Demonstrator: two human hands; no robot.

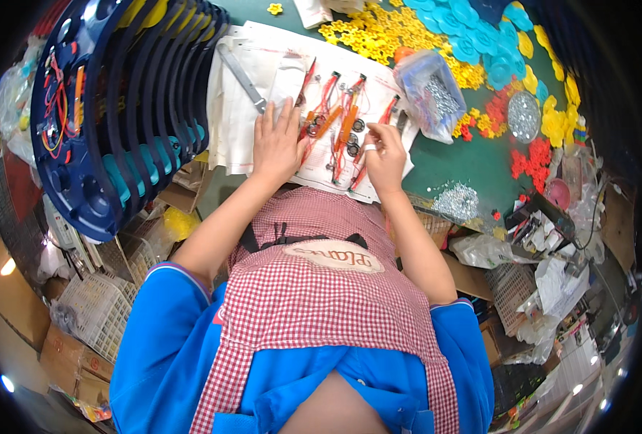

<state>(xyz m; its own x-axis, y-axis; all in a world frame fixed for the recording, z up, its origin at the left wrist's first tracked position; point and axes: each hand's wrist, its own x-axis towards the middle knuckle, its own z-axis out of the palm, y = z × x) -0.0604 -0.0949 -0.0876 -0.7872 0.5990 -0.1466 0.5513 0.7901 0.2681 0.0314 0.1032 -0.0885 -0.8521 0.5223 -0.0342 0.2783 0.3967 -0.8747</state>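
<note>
My left hand [277,143] lies flat with fingers stretched out on white printed sheets, beside a row of wired parts. My right hand [384,155] has its fingers curled into a pinch, a white band around one finger; what it pinches is hidden. Between the hands lie several wire assemblies [328,124] with red wires, orange strips, small black round parts and small green boards. One black round part [358,126] is right at my right fingertips. A grey flat metal tool [240,76] lies slantwise on the white sheets [227,137], above my left hand.
At left stands a stack of dark blue molded trays [93,181], wired parts on its face. A plastic-lined bin of screws [436,94] sits right of the sheets. Beyond are yellow pieces [379,32], blue discs [473,40], red pieces [532,160] and a screw pile [457,201].
</note>
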